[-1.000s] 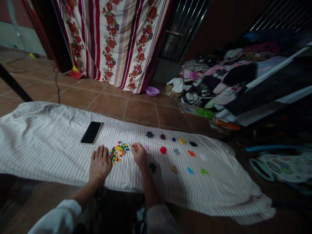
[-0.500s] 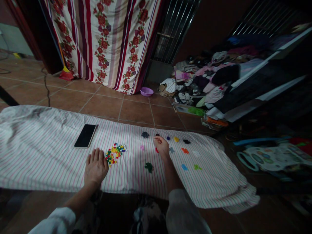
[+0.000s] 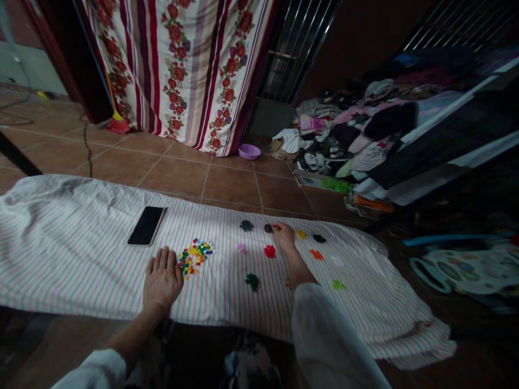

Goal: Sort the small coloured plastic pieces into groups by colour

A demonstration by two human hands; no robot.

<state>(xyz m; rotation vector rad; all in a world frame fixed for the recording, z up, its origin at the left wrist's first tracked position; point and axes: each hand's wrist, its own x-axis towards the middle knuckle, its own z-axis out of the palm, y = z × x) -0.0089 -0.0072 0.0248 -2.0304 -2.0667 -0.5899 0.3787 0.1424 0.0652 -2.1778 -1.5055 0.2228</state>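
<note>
My left hand lies flat on the striped cloth, fingers stretched out and palm down. Just to its right is a mixed heap of small coloured pieces, mostly yellow, green, red and white. My right hand is closed in a pinch beside a dark brown pile; whatever its fingertips hold is too small to make out. Near it lie a red pile, a dark grey pile and a yellow pile. My right forearm covers part of a tan pile.
A phone rests on the cloth at the left. More single-colour piles, such as dark green, black, orange and lime, are spread around. Beyond are a purple basin and heaped clothes.
My right hand has moved right, from above the red pile to the right side of the brown one, uncovering the red pieces. My left hand stays flat. The view has shifted slightly.
</note>
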